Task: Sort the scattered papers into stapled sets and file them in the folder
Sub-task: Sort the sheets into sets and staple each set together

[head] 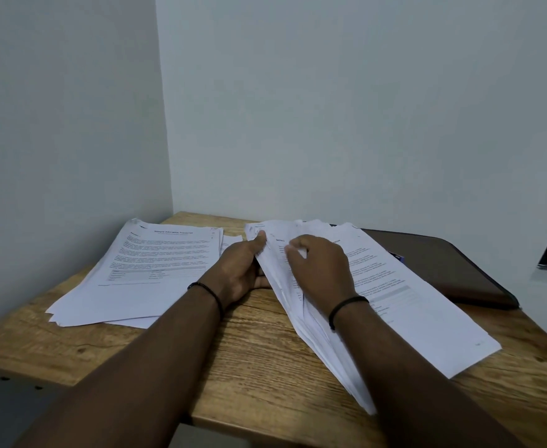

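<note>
I'm working the loose stack [395, 286] now, the fanned one on the right half of the wooden surface [259, 350]. Its long axis runs from about 11 o'clock at the far end to 5 o'clock at the near edge, slanting toward me. My left hand [240, 270] sits at the stack's left edge, around 9 o'clock from it, thumb on top near the far corner and fingers tucked under the sheets, so it's holding that edge up a little. My right hand [320, 270] rests on top of the same stack, fingers curled at the top sheets near the far end; whether they've pinched a page or only press on it, I can't tell.

Over at 10 o'clock lies the second pile [143, 270], flat, headed page up, just left of my left hand. The brown folder [443, 263] lies at 2 o'clock, partly under the loose stack's far side. No stapler in sight.

My read: the next sheet peels off toward the left pile, so the left hand is nearer for that handover.
</note>
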